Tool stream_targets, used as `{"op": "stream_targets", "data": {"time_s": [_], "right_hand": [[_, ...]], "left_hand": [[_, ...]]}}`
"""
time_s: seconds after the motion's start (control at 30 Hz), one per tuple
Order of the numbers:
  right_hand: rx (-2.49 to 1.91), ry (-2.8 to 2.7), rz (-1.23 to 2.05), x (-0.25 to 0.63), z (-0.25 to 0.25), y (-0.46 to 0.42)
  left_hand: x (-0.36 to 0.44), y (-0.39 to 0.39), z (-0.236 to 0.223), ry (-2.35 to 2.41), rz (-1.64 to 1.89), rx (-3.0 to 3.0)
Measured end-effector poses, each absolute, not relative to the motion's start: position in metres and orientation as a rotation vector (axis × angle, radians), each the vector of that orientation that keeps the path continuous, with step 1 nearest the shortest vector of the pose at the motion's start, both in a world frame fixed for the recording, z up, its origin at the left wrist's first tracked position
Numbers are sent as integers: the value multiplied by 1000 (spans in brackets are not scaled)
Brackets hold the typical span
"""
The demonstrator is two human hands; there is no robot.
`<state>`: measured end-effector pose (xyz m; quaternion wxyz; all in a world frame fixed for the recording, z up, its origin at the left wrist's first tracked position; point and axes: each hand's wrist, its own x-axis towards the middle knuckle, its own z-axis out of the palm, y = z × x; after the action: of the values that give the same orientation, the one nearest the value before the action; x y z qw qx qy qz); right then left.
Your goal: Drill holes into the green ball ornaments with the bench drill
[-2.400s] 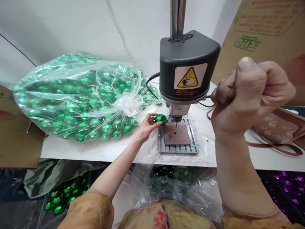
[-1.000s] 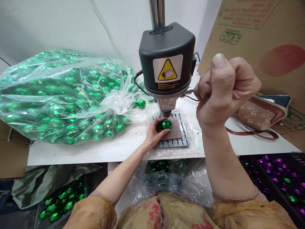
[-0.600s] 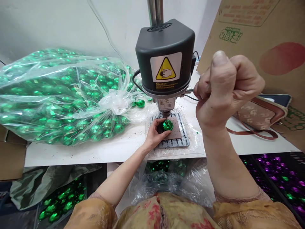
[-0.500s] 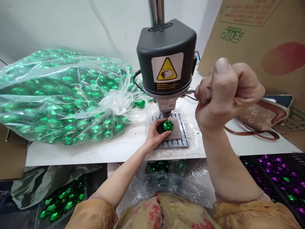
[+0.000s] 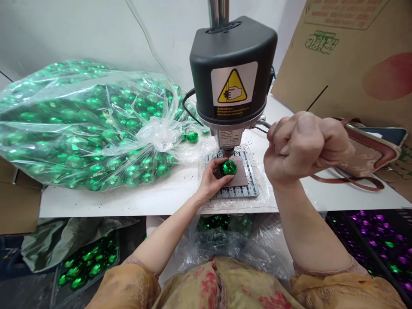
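Observation:
My left hand (image 5: 210, 182) pinches a shiny green faceted ball (image 5: 229, 168) between thumb and fingers. The ball rests on a brown pad (image 5: 242, 178) over the grey slotted base plate (image 5: 254, 191), directly beneath the chuck (image 5: 228, 151) of a black bench drill press (image 5: 233, 47). The bit meets the top of the ball; how deep it sits cannot be made out. My right hand (image 5: 307, 148) is closed in a fist around the press's feed lever (image 5: 264, 122), right of the drill head. A thin dark rod (image 5: 317, 98) sticks up behind that fist.
A large clear bag (image 5: 86, 128) of green balls fills the table's left side, with a loose green ball (image 5: 192, 136) by its knot. Right are a handbag (image 5: 370, 152) and a big carton (image 5: 347, 56). Crates of green balls (image 5: 88, 262) and purple balls (image 5: 373, 231) stand below.
My right fist has come down and turned with the lever, and the dark rod now shows above it. My left hand still holds the ball in place. The view has shifted slightly.

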<state>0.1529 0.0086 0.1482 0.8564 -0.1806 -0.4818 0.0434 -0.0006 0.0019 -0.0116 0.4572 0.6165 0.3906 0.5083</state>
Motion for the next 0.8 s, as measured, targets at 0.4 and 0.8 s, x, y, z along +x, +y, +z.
{"op": "stream_targets", "data": {"time_s": [0.4,0.8], "right_hand": [[-316,-1040,56,156,132,14],[-357,-999,91,155,150,11]], "left_hand": [[-1,2,-12,991,1254,1525],[2,2,-9,996,1278,1545]]}}
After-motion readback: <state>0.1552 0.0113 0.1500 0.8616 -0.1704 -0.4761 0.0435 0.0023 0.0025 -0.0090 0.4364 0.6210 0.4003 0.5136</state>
